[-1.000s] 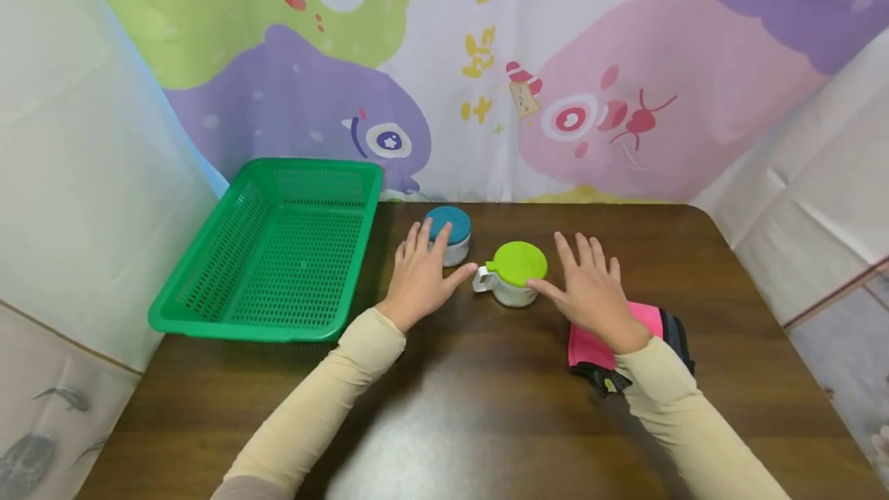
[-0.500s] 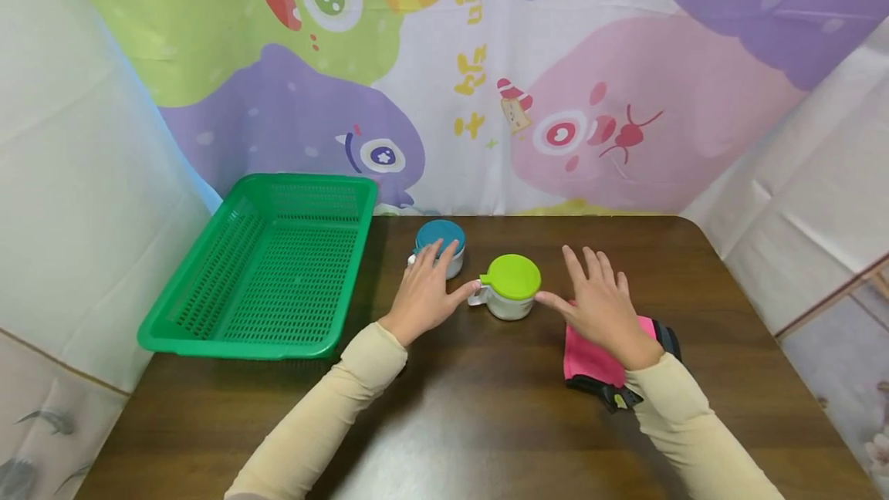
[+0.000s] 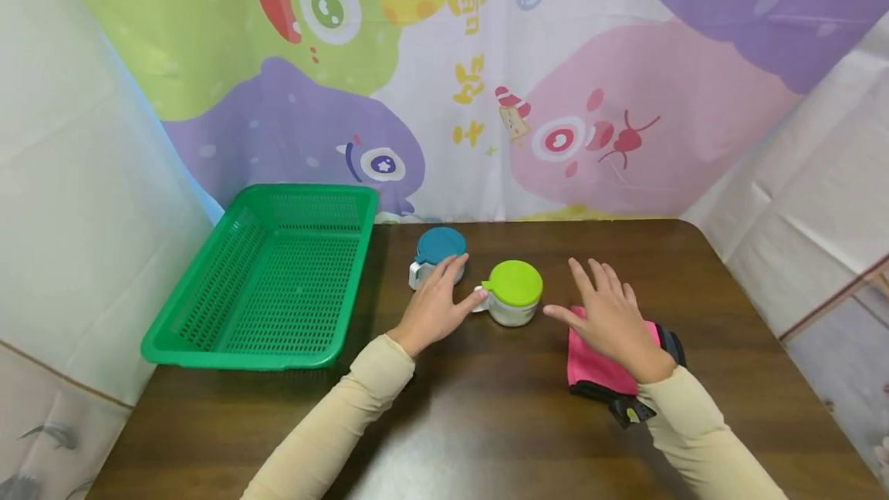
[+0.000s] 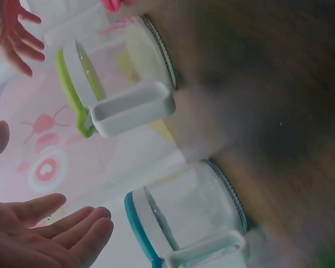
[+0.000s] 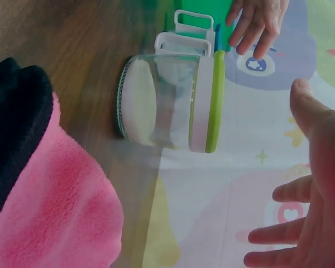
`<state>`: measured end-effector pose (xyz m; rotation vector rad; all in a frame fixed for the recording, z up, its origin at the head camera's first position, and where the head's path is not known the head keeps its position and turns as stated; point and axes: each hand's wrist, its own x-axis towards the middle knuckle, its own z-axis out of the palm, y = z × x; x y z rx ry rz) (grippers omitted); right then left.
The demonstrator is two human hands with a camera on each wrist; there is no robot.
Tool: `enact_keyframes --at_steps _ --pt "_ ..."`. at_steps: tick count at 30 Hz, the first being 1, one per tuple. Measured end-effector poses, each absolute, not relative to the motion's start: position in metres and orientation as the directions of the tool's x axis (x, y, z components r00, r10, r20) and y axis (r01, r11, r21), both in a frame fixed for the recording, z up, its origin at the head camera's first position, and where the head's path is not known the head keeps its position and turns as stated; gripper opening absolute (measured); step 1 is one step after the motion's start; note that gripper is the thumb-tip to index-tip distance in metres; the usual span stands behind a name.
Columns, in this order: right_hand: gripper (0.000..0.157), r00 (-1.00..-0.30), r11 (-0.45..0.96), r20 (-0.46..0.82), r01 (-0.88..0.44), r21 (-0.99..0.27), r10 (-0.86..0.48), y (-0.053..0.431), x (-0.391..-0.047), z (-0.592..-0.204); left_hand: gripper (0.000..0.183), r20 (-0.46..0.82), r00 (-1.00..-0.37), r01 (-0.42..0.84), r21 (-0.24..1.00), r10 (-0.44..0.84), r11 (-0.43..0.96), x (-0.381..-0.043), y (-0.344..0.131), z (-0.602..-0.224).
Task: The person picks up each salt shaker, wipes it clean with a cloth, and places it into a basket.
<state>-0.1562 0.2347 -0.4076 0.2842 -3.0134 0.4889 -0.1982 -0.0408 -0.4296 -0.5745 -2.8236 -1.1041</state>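
Two glass jars with white handles stand upright on the table. One has a lime-green lid [image 3: 515, 282] and something whitish inside; in the right wrist view this green-lidded jar [image 5: 167, 106] lies beyond the right thumb. Farther back and left is the blue-lidded jar [image 3: 441, 244], which looks clear in the left wrist view. My left hand [image 3: 434, 309] hovers with spread fingers, overlapping the front of the blue-lidded jar, its thumb by the green-lidded jar's handle. My right hand [image 3: 613, 326], also spread and holding nothing, hangs over a folded pink-and-black cloth [image 3: 590, 365], right of the green-lidded jar.
A green plastic basket [image 3: 347, 284] with slotted sides stands at the table's left. Behind the brown wooden table [image 3: 486, 423] hangs a cartoon-printed curtain [image 3: 458, 176], with pale cloth sides at left and right.
My left hand has drawn back from the blue-lidded jar, uncovering its lid and handle. My right hand has shifted slightly right, away from the green-lidded jar. The head view has tilted a little upward.
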Motion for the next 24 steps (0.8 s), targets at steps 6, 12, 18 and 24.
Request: enact_keyframes --at_steps 6,12,18,24 --pt "0.09 -0.974 0.937 0.129 -0.217 -0.275 -0.187 0.24 -0.156 -0.407 0.069 0.192 -0.931 0.357 0.663 0.311 0.658 -0.199 -0.038 -0.434" --pt "0.089 -0.975 0.941 0.108 -0.217 -0.258 -0.196 0.245 -0.153 -0.407 0.065 0.146 -0.94 0.32 0.695 0.309 0.644 -0.2 -0.036 -0.44" --pt "0.089 -0.979 0.942 0.07 -0.205 -0.267 -0.193 0.248 -0.147 -0.409 0.061 0.106 -0.944 0.29 0.72 0.313 0.63 -0.2 -0.033 -0.446" --pt "0.082 -0.981 0.942 0.048 -0.196 -0.274 -0.19 0.254 -0.143 -0.412 0.06 0.085 -0.944 0.276 0.735 0.319 0.619 -0.201 -0.03 -0.452"
